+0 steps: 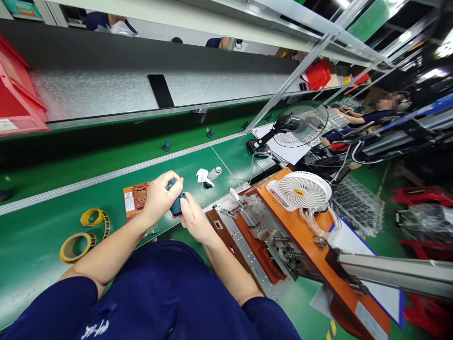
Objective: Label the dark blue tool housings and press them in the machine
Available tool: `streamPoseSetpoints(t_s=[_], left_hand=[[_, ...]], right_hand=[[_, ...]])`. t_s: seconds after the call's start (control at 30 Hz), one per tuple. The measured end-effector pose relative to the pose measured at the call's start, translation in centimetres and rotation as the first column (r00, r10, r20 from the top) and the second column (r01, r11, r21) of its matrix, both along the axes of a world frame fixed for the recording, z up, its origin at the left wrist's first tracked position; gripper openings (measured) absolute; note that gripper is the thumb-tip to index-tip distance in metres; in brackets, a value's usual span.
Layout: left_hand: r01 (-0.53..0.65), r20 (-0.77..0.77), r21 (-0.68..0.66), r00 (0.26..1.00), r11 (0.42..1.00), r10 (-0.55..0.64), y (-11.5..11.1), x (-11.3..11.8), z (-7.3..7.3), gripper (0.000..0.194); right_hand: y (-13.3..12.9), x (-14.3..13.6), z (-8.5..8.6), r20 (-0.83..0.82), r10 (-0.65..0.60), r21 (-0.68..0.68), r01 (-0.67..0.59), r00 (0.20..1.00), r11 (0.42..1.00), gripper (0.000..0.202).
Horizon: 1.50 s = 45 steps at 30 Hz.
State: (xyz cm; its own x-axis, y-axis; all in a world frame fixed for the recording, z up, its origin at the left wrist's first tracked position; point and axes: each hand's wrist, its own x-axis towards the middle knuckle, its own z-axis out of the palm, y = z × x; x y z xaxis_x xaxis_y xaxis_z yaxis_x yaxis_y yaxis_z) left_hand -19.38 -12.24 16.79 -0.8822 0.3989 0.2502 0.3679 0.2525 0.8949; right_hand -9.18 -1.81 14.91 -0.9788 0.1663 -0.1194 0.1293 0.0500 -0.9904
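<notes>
A small dark blue part point(176, 206) is held between both hands, close to the bench's front edge. My left hand point(160, 196) has its fingers closed round the part's upper end. From the right, my right hand point(193, 217) grips its lower side. Just left of and partly behind my left hand lies an orange-brown fixture point(139, 198) with a white label. Right of the hands, a white tissue point(203, 176) and a small silver canister point(214, 173) rest on the green bench point(184, 167).
Yellow tape rolls point(72, 247) lie at left. On the right are a metal-and-orange machine point(255, 226), a white fan point(300, 190) and a black fan point(286, 123). Similar blue parts point(166, 146) sit on the green strip behind. A person point(380, 113) sits far right.
</notes>
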Motion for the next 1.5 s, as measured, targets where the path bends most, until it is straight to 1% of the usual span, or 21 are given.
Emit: streamPoseSetpoints(t_s=[0.07,0.13,0.17,0.23,0.3,0.37,0.47,0.57,0.67,0.73,0.77,0.83,0.87,1.03,1.1,1.17,1.23,1.3,1.37,1.43,1.5], left_hand=[[0.022,-0.022,0.02,1.0,1.0,-0.021,-0.6,-0.4,-0.2,0.023],[0.059,0.006,0.074,0.998,0.995,-0.06,-1.1,-1.0,-0.6,0.022],[0.074,0.04,0.115,0.996,0.991,-0.079,-1.3,-1.3,-0.9,0.021],[0.099,0.136,0.22,0.982,0.97,-0.131,-1.7,-2.0,-1.4,0.022],[0.106,0.237,0.342,0.952,0.934,-0.195,-1.9,-2.7,-2.0,0.024],[0.109,0.32,0.445,0.908,0.889,-0.271,-2.0,-3.1,-2.5,0.029],[0.117,0.394,0.534,0.842,0.838,-0.369,-2.1,-3.0,-3.1,0.037],[0.133,0.454,0.596,0.757,0.792,-0.469,-2.7,-2.4,-3.3,0.042],[0.166,0.502,0.652,0.636,0.74,-0.586,-3.8,-1.6,-3.4,0.053],[0.209,0.51,0.671,0.567,0.712,-0.647,-4.6,-1.1,-3.4,0.068],[0.225,0.511,0.674,0.546,0.704,-0.664,-4.9,-0.9,-3.4,0.078],[0.23,0.515,0.676,0.531,0.7,-0.672,-5.5,-0.4,-3.4,0.093],[0.217,0.52,0.679,0.532,0.701,-0.668,-5.6,-0.2,-3.5,0.095],[0.127,0.55,0.685,0.556,0.718,-0.623,-5.8,0.7,-4.1,0.081],[0.093,0.567,0.682,0.558,0.725,-0.606,-5.8,0.8,-4.2,0.076],[0.064,0.59,0.68,0.544,0.731,-0.597,-5.8,0.9,-4.1,0.072],[0.044,0.61,0.677,0.524,0.735,-0.594,-5.8,0.8,-3.9,0.062],[0.048,0.62,0.676,0.502,0.736,-0.603,-5.8,0.8,-3.7,0.055],[0.074,0.616,0.675,0.492,0.734,-0.615,-5.7,0.9,-3.5,0.053],[0.103,0.607,0.667,0.499,0.738,-0.618,-5.4,1.3,-3.4,0.053],[0.124,0.602,0.653,0.513,0.747,-0.611,-4.9,2.0,-3.4,0.053]], right_hand=[[-0.4,-0.5,0.2,-0.037,0.013,0.162,-0.007,0.999,0.987,0.032],[-0.9,-0.8,0.3,-0.061,0.01,0.255,0.006,0.998,0.967,0.031],[-1.2,-0.9,0.3,-0.063,-0.003,0.262,0.019,0.998,0.965,0.033],[-1.8,-1.0,0.3,-0.048,-0.011,0.2,0.02,0.999,0.98,0.045],[-2.3,-1.0,0.3,-0.049,-0.02,0.109,0.025,0.999,0.994,0.058],[-2.7,-0.9,0.2,-0.099,-0.072,0.074,0.08,0.992,0.994,0.063],[-3.1,-0.7,0.1,-0.199,-0.172,0.123,0.198,0.965,0.972,0.063],[-3.4,-0.3,0.0,-0.235,-0.214,0.216,0.266,0.948,0.94,0.062],[-3.7,0.0,-0.1,-0.277,-0.246,0.316,0.33,0.929,0.89,0.061],[-4.1,0.2,-0.3,-0.3,-0.263,0.371,0.367,0.917,0.853,0.06],[-4.4,0.3,-0.4,-0.303,-0.272,0.402,0.381,0.913,0.832,0.06],[-5.0,0.5,-0.7,-0.301,-0.281,0.478,0.399,0.911,0.782,0.059],[-5.3,0.6,-1.0,-0.303,-0.278,0.519,0.403,0.912,0.754,0.059],[-6.9,0.9,-2.2,-0.344,-0.22,0.683,0.404,0.913,0.609,0.056],[-7.3,0.9,-2.5,-0.349,-0.214,0.709,0.406,0.913,0.577,0.055],[-7.6,1.1,-2.8,-0.365,-0.236,0.684,0.432,0.9,0.588,0.055],[-7.7,1.2,-3.0,-0.393,-0.304,0.582,0.491,0.868,0.648,0.055],[-7.7,1.4,-3.1,-0.382,-0.399,0.384,0.536,0.834,0.752,0.058],[-7.6,1.7,-3.2,-0.321,-0.464,0.143,0.526,0.826,0.838,0.063],[-7.2,2.1,-3.2,-0.258,-0.487,-0.046,0.493,0.834,0.869,0.067],[-6.6,2.7,-3.2,-0.218,-0.499,-0.163,0.473,0.838,0.866,0.069]])
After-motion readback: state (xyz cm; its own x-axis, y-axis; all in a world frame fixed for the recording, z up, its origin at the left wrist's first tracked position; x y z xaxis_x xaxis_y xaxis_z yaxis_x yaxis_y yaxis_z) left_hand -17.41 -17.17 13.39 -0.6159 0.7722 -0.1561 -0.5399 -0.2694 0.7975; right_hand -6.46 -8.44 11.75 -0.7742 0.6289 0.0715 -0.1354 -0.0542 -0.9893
